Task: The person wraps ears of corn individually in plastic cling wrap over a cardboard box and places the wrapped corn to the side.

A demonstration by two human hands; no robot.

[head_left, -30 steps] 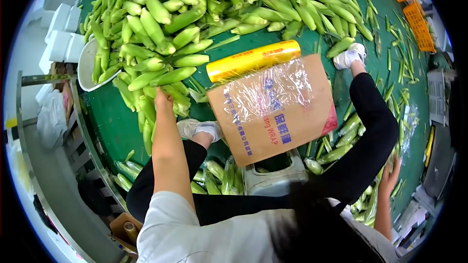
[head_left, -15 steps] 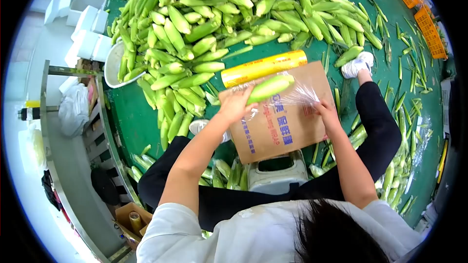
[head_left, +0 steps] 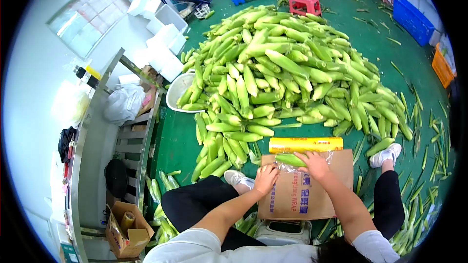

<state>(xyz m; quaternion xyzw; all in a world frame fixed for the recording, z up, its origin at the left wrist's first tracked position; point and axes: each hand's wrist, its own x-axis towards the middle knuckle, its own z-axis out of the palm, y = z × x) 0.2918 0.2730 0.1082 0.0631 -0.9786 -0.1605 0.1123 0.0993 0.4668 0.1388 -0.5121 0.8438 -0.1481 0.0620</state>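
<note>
An ear of corn (head_left: 288, 159) in green husk lies across the upper part of a flat cardboard box (head_left: 317, 197) in front of me. Clear cling film (head_left: 288, 167) bunches beneath the ear and shines along its near side. My right hand (head_left: 314, 164) has its fingers over the ear's right end. At the left end, my left hand (head_left: 266, 178) has curled fingers pinching the film. Just beyond the box's far edge is a yellow roll of cling film (head_left: 306, 144). Under the box stands a grey-white stool (head_left: 282, 232).
A big heap of corn (head_left: 292, 68) fills the floor ahead, spilling against a white tub (head_left: 179, 92). A metal rack (head_left: 131, 141) runs along the left, near an open carton (head_left: 129, 234). Farther off are a red stool (head_left: 304, 3) and a blue crate (head_left: 412, 20). Loose husks litter the right.
The view has tilted up. My left hand has gone from the corn to the film at its left end. My right hand has moved from the stretched film onto the corn, now lower over the box.
</note>
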